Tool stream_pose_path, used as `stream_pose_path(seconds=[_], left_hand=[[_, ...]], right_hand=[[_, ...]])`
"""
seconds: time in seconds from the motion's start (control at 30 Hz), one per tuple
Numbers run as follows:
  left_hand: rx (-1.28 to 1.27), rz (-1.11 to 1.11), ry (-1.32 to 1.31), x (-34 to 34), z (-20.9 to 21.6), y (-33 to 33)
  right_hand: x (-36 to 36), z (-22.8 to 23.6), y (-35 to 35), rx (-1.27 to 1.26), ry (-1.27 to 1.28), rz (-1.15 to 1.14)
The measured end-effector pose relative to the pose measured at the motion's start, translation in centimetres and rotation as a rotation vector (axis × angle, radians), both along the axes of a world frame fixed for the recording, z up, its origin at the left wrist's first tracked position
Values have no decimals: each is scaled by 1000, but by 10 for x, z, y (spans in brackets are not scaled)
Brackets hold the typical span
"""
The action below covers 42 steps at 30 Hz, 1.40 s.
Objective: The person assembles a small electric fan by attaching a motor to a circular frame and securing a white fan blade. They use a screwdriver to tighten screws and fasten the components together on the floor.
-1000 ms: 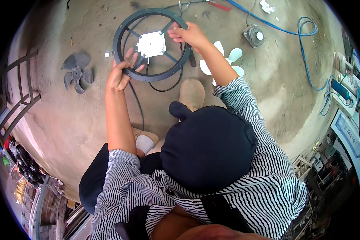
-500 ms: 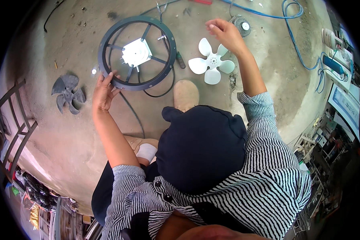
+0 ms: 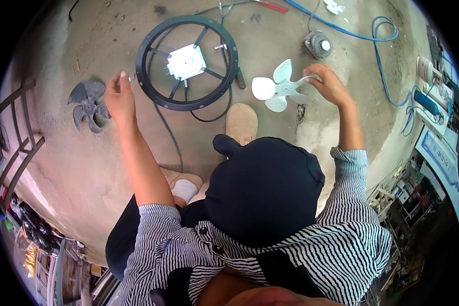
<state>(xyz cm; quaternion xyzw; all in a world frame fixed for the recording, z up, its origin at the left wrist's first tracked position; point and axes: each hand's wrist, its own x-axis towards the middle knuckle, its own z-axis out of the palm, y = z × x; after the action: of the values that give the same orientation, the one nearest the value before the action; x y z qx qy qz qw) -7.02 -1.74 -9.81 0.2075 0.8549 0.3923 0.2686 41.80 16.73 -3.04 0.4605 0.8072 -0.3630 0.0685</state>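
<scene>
My right hand (image 3: 327, 84) is closed on one blade of a white plastic fan blade (image 3: 282, 87), which is tilted up off the floor. To the left, my left hand (image 3: 120, 97) has its fingers curled together; what they hold, if anything, is hidden. A tiny white bit (image 3: 129, 79) shows beside its fingertips. Between my hands lies a round black fan frame (image 3: 233, 61) with spokes and a white motor (image 3: 186, 62) in its centre. A dark grey fan blade (image 3: 88, 106) lies on the floor beside my left hand, partly behind it.
A small dark motor (image 3: 317, 45) sits beyond my right hand. A blue hose (image 3: 336, 34) and a red-handled tool (image 3: 273, 6) lie at the far side. A dark-handled screwdriver (image 3: 240, 79) lies beside the ring. At far left stands a metal rack (image 3: 23, 148); a power cable (image 3: 168, 135) runs near my foot.
My left hand has let go of the black frame and moved left of it. My right hand has come back from near the small motor and lifted the white fan blade, which now tilts.
</scene>
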Motion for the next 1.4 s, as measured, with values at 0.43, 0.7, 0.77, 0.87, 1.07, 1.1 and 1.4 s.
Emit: stream_pose_path(seconds=[0.43, 0.7, 0.77, 0.87, 1.07, 1.1, 1.4], left_hand=[[619, -56, -1958, 185, 96, 67], [407, -418, -612, 178, 102, 65], [350, -427, -713, 184, 98, 63], [289, -488, -809, 187, 80, 59], [267, -306, -868, 200, 57, 49], [265, -298, -870, 199, 54, 49], [266, -110, -702, 148, 65, 52]], right_hand=[[-45, 31, -20, -129, 422, -418], [-11, 26, -10, 467, 598, -663], [-32, 31, -26, 446, 532, -506], [-52, 30, -43, 400, 545, -423], [9, 9, 9, 353, 928, -1435], [14, 4, 13, 393, 810, -1313], [-117, -1, -33, -354, 779, -768]])
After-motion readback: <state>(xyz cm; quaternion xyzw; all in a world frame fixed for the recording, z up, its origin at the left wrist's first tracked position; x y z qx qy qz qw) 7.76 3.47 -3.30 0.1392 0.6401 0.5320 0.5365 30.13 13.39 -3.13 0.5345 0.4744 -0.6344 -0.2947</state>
